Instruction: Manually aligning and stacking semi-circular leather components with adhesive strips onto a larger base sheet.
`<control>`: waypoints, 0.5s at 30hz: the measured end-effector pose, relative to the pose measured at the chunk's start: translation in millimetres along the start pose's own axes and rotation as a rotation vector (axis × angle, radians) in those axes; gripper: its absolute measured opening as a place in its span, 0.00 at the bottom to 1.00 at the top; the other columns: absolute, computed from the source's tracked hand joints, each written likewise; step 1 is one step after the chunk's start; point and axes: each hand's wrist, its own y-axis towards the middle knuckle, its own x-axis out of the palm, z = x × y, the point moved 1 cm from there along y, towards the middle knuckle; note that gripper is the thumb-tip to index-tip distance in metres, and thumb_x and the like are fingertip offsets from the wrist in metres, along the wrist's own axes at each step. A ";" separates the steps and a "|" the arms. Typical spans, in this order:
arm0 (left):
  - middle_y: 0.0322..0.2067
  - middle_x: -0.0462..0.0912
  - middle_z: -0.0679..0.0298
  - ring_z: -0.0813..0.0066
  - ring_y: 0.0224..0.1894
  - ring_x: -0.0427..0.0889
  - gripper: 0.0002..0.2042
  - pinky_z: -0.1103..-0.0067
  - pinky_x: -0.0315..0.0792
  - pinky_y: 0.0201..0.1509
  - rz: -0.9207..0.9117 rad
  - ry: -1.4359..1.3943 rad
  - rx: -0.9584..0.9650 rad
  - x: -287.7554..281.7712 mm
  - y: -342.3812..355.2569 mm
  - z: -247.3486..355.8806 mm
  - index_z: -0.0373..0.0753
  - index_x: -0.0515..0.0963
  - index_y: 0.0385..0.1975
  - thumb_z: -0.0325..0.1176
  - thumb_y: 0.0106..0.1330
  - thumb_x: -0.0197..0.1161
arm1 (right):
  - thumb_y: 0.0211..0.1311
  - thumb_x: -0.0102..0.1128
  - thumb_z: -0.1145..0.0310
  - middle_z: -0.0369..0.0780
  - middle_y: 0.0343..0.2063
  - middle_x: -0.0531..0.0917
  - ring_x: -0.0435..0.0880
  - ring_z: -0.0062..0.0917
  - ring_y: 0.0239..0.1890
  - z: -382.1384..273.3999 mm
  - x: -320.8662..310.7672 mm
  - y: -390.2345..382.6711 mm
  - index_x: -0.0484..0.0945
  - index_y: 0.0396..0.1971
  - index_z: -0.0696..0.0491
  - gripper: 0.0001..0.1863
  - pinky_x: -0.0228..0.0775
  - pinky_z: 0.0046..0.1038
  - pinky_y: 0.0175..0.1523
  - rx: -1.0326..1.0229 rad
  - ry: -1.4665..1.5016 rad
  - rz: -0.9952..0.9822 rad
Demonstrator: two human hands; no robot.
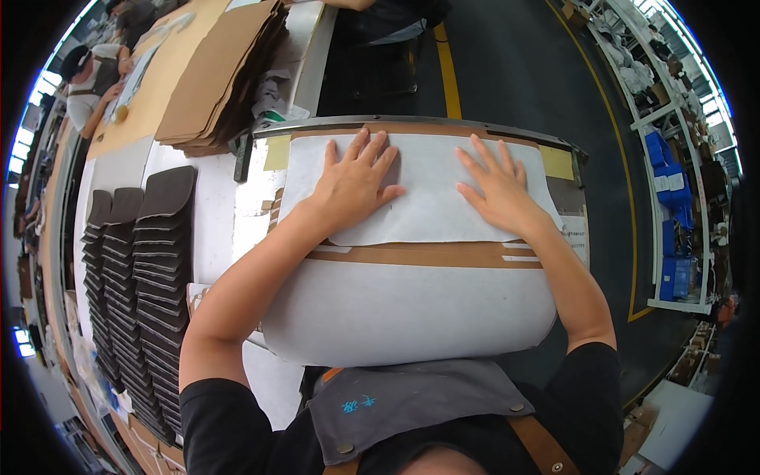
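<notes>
A white sheet (427, 190) lies flat on a brown board (427, 255) in front of me. My left hand (354, 180) presses on its left part, palm down with fingers spread. On the right part rests my right hand (500, 186), also flat with its fingers apart. Nearer my body, a larger whitish panel (412, 309) with rounded lower corners curves down over the table's near edge. Between sheet and panel a brown strip shows, with small white tabs at both ends. Neither hand grips anything.
Stacks of dark curved pieces (162, 237) fan out at the left. Brown sheets (218, 71) are piled beyond them. A metal bar (419, 121) runs along the far edge. At right stands a shelf with blue bins (673, 190). Another person (91, 83) sits far left.
</notes>
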 end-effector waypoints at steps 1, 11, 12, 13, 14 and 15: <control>0.67 0.55 0.56 0.57 0.71 0.49 0.30 0.50 0.48 0.68 0.010 -0.005 0.009 -0.5 0.0 0.1 0.41 0.63 0.63 0.56 0.68 0.48 | 0.67 0.46 0.49 0.42 0.70 0.48 0.39 0.52 0.70 0.0 -0.5 -0.4 0.59 0.66 0.41 0.29 0.34 0.61 0.67 0.005 -0.002 0.000; 0.64 0.58 0.54 0.53 0.68 0.52 0.29 0.49 0.51 0.66 0.071 -0.011 0.009 1.4 -1.6 -0.9 0.40 0.65 0.60 0.54 0.66 0.52 | 0.66 0.49 0.51 0.44 0.69 0.50 0.40 0.52 0.70 3.6 5.0 0.3 0.61 0.65 0.43 0.29 0.35 0.62 0.66 -0.036 0.032 0.069; 0.64 0.58 0.54 0.53 0.68 0.52 0.29 0.49 0.51 0.66 0.071 -0.013 0.015 0.9 -2.1 -0.6 0.40 0.65 0.60 0.54 0.66 0.52 | 0.66 0.49 0.51 0.44 0.69 0.50 0.40 0.52 0.70 3.4 4.8 0.0 0.61 0.65 0.43 0.29 0.35 0.62 0.66 -0.030 0.031 0.069; 0.63 0.59 0.53 0.52 0.67 0.54 0.29 0.49 0.52 0.65 0.082 -0.006 0.012 -0.2 -2.5 -0.2 0.40 0.65 0.60 0.54 0.66 0.52 | 0.66 0.49 0.51 0.45 0.68 0.51 0.41 0.52 0.70 3.0 4.3 -0.3 0.61 0.65 0.44 0.29 0.36 0.62 0.66 -0.031 0.032 0.076; 0.62 0.60 0.52 0.51 0.65 0.56 0.29 0.49 0.54 0.63 0.093 0.002 0.008 -1.1 -2.5 0.3 0.40 0.65 0.59 0.54 0.65 0.53 | 0.65 0.49 0.51 0.46 0.68 0.52 0.42 0.52 0.70 2.9 3.7 -0.7 0.62 0.64 0.44 0.29 0.36 0.62 0.66 -0.033 0.032 0.082; 0.62 0.60 0.52 0.51 0.65 0.56 0.29 0.49 0.54 0.63 0.091 0.001 0.012 -1.3 -2.6 0.5 0.40 0.65 0.59 0.54 0.65 0.53 | 0.65 0.49 0.51 0.46 0.68 0.52 0.42 0.52 0.70 2.7 3.3 -0.8 0.62 0.64 0.44 0.29 0.36 0.62 0.66 -0.029 0.033 0.082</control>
